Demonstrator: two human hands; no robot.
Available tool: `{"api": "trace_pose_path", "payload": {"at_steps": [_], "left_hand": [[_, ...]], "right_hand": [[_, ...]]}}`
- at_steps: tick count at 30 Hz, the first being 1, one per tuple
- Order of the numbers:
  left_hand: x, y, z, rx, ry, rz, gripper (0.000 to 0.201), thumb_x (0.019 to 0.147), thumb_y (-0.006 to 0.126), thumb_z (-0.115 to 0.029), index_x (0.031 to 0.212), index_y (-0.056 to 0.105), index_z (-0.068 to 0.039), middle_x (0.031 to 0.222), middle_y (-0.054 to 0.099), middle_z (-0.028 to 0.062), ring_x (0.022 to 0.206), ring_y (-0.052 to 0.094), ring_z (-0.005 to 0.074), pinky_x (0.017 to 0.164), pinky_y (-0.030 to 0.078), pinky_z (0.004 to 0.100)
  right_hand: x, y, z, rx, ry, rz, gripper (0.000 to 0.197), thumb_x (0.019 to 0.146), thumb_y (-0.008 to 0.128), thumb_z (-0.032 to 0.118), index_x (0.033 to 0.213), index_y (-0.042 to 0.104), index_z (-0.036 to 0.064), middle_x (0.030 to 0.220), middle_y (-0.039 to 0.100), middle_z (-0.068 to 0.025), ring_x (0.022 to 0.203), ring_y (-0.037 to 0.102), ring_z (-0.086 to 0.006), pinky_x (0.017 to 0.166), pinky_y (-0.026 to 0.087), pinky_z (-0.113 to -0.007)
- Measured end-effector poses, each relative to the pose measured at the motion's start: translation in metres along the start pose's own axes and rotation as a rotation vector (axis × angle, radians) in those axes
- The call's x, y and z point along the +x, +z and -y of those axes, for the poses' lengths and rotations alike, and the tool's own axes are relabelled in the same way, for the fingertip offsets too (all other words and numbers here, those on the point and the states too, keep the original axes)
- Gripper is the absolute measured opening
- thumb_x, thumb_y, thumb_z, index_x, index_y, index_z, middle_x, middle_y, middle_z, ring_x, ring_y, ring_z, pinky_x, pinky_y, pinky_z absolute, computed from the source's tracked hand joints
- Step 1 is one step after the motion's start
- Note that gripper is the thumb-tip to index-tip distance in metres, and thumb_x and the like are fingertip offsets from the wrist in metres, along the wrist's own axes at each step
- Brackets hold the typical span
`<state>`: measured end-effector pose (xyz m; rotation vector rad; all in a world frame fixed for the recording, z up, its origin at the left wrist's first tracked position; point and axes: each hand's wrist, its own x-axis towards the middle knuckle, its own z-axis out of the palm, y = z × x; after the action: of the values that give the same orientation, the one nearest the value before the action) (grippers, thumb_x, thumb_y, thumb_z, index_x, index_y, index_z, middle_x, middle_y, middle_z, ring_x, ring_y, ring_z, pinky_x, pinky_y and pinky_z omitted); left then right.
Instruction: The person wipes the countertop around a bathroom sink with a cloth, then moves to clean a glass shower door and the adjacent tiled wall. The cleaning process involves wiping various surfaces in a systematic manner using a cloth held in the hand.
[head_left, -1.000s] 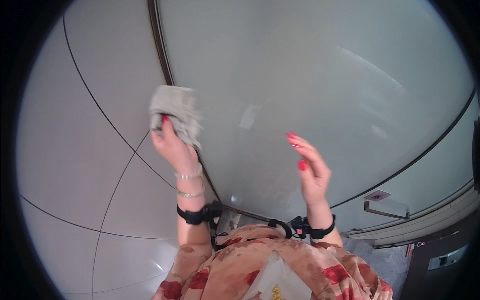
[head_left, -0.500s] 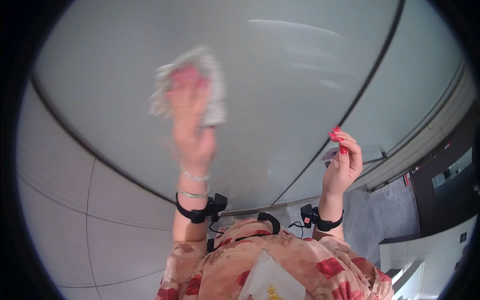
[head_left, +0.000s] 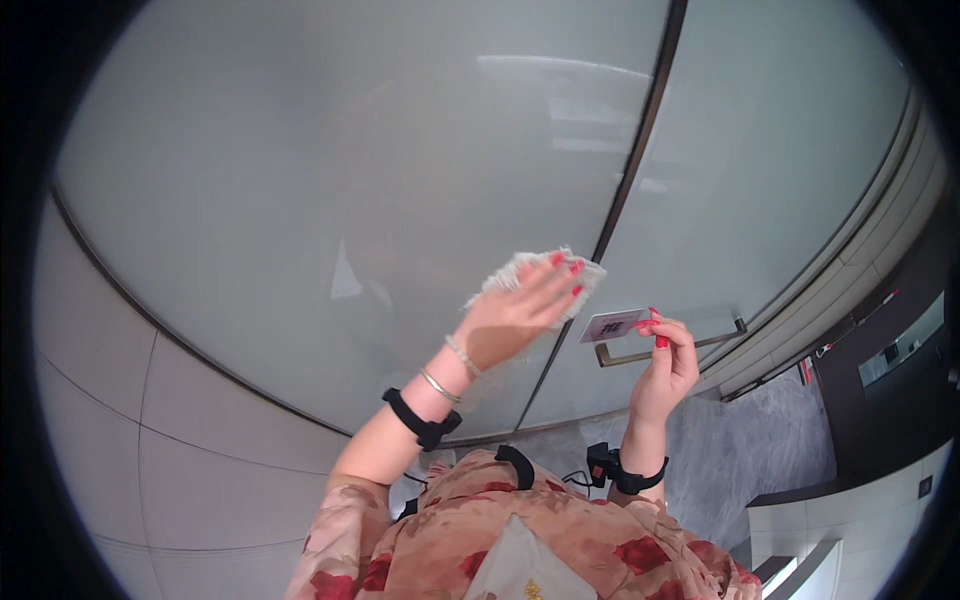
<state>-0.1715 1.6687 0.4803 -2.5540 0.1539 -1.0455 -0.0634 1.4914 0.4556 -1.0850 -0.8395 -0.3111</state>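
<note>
A frosted glass panel (head_left: 300, 150) fills most of the view. With its fingers spread over a white, shaggy-edged cloth (head_left: 505, 275), my left hand (head_left: 515, 315) presses the cloth to the panel beside the dark vertical seam. My right hand (head_left: 663, 375) is raised to the right, its fingers loosely bent and a little apart, with nothing seen in them. Its fingertips are in front of the edge of a small pale sign (head_left: 608, 326) on the neighbouring glass door (head_left: 770, 170). Partly behind that hand runs a metal bar handle (head_left: 720, 338). Whether the fingertips touch the sign I cannot tell.
Large grey wall tiles (head_left: 100, 380) line the left side. A dark seam (head_left: 640, 145) divides panel and door. To the lower right lie a grey marbled floor (head_left: 770, 440) and a white counter-like unit (head_left: 850, 530). Black bands (head_left: 425, 420) circle both wrists.
My left hand has swept the cloth down and to the right, from mid-panel to the seam. My right hand has dropped slightly in the picture, and more of the sign and handle shows.
</note>
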Motion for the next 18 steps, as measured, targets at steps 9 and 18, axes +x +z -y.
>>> {"api": "trace_pose_path", "payload": {"at_steps": [9,18], "left_hand": [[0.081,-0.125,0.087,0.4,-0.394,-0.719,0.047,0.063,0.054,0.011,0.101,0.067,-0.014,0.116,0.057,0.014,0.108,0.051,0.0311,0.091,0.042,0.0368],[0.124,-0.068,0.059,0.16,-0.275,-0.619,0.029,0.07,0.06,-0.001,0.097,0.064,-0.011,0.086,0.054,0.0073,0.074,0.054,0.0218,0.061,0.046,0.0312]], "right_hand": [[0.014,-0.015,-0.007,0.027,-0.098,0.128,0.012,0.082,0.047,-0.003,0.085,0.058,-0.0006,0.076,0.061,-0.0084,0.08,0.056,-0.0207,0.095,0.04,-0.043],[0.006,-0.024,-0.014,0.021,-0.062,0.221,0.013,0.079,0.048,-0.006,0.082,0.059,-0.0011,0.075,0.061,-0.0088,0.077,0.056,-0.0205,0.091,0.042,-0.042]]}}
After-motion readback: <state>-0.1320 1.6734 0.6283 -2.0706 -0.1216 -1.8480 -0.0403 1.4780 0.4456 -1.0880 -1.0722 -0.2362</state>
